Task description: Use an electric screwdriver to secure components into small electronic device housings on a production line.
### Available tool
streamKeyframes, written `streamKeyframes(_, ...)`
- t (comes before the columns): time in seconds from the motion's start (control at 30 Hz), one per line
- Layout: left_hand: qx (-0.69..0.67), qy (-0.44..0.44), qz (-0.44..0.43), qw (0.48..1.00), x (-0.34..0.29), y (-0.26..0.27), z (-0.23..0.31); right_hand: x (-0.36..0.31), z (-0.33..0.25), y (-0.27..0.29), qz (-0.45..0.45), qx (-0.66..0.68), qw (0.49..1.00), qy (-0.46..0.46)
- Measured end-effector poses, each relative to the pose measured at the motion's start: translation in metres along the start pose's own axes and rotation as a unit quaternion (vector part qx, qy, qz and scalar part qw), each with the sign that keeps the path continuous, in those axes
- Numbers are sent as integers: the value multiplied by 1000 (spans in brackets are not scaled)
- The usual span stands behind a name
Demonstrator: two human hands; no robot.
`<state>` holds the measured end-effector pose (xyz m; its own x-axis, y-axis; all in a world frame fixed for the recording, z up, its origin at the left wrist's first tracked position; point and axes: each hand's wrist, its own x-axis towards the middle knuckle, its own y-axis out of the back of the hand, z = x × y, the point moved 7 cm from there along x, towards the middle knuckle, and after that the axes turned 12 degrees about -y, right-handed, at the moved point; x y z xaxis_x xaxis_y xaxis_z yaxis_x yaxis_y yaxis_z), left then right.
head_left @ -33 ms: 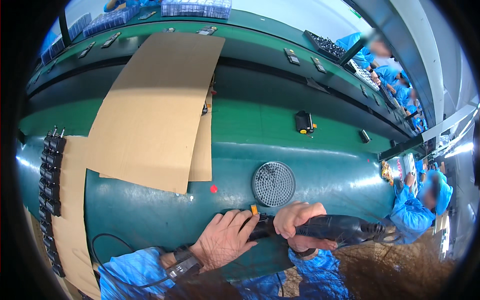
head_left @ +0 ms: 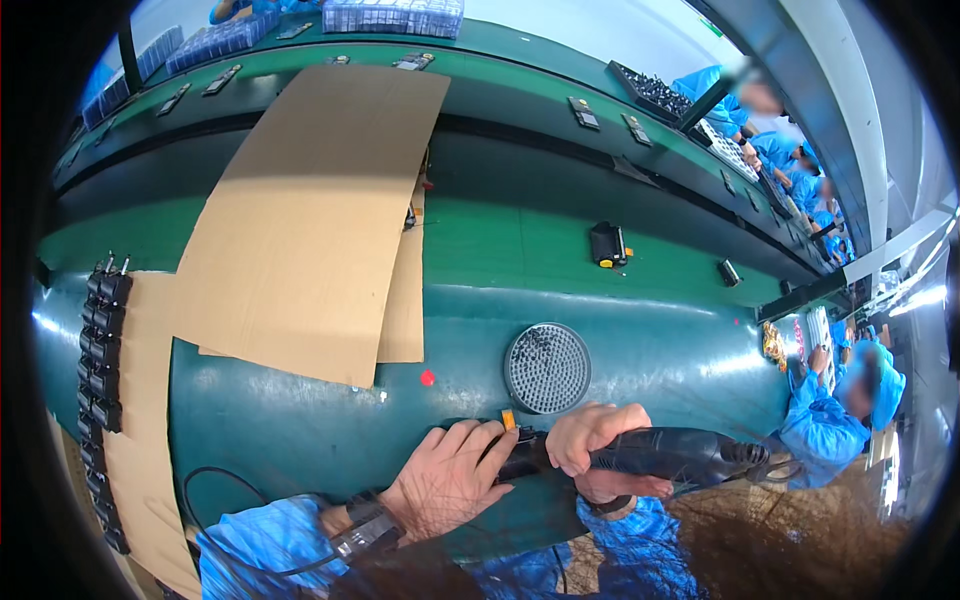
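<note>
My right hand [head_left: 592,440] is closed around a black electric screwdriver [head_left: 665,455], which lies nearly level with its cord end to the right. Its tip points left at a small black part with an orange tab [head_left: 508,419]. My left hand [head_left: 440,482] bends its fingers over that part and holds it down at the table; most of the part is hidden under the fingers. Just beyond my hands sits a round grey dish [head_left: 548,368] with a grid of small pits, dark screws in some of them. A wrist strap [head_left: 368,530] with a black cable circles my left wrist.
Large cardboard sheets [head_left: 300,230] cover the left middle. A row of black units [head_left: 100,370] stands on cardboard at far left. A black module [head_left: 608,245] lies on the green belt [head_left: 500,230]. Co-workers in blue, one near at right [head_left: 825,430], work along the line.
</note>
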<state>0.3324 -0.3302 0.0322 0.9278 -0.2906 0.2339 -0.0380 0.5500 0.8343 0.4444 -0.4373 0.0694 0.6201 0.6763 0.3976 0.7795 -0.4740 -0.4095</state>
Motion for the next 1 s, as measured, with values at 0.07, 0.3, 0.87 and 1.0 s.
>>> streamKeyframes(0.07, 0, -3, -1, 1000, -1, 3, 2, -1, 0, -1, -2, -3, 1000, -7)
streamKeyframes(0.3, 4, -11, -2, 1000, -4, 1, 3, -2, 1, -1, -19, -7, 1000, -24)
streamKeyframes(0.87, -5, -3, 5, 1000, -4, -6, -2, 15, -17, 68, 164, -94, 982, -11)
streamKeyframes(1.0, -11, -6, 0, 1000, -4, -6, -2, 15, -16, 68, 166, -111, 980, -15)
